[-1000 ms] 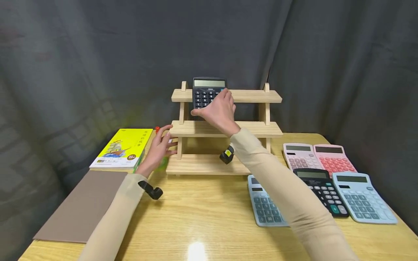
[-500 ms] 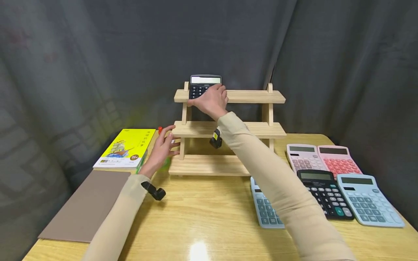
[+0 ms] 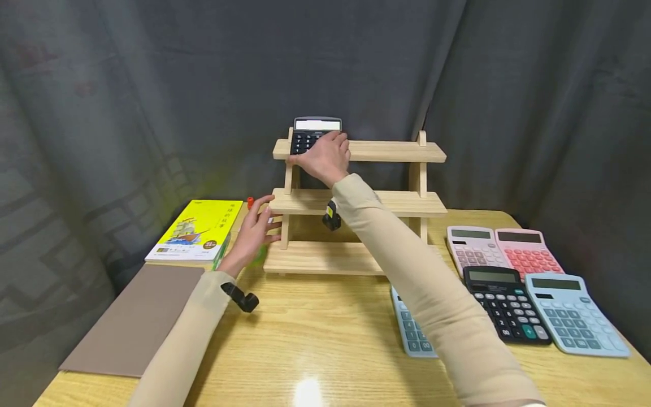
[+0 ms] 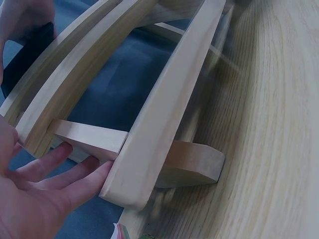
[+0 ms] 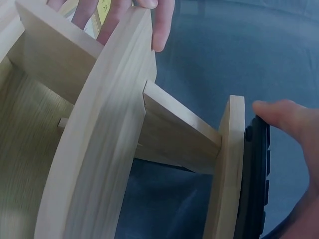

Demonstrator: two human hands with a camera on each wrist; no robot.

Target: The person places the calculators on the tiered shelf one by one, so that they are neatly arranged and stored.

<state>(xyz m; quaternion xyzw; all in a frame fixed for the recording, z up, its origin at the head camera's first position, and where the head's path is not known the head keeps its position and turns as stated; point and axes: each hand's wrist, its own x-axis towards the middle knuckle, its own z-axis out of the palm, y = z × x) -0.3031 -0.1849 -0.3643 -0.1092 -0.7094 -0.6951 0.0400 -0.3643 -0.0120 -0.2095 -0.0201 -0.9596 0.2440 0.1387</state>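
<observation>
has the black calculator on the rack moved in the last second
Yes. The black calculator, held by the right hand, has shifted left along the wooden rack's top shelf, closer to its left upright post.

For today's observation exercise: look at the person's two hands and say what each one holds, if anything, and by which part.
The right hand grips the black calculator by its lower half, on the top shelf. The left hand holds nothing; its straight fingers rest against the wooden rack's left end.

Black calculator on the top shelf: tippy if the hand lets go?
Probably. The black calculator stands near upright on the narrow top shelf, steadied by the right hand. It looks rigid and light. The left hand braces the rack's side, hinting it shifts easily.
</observation>
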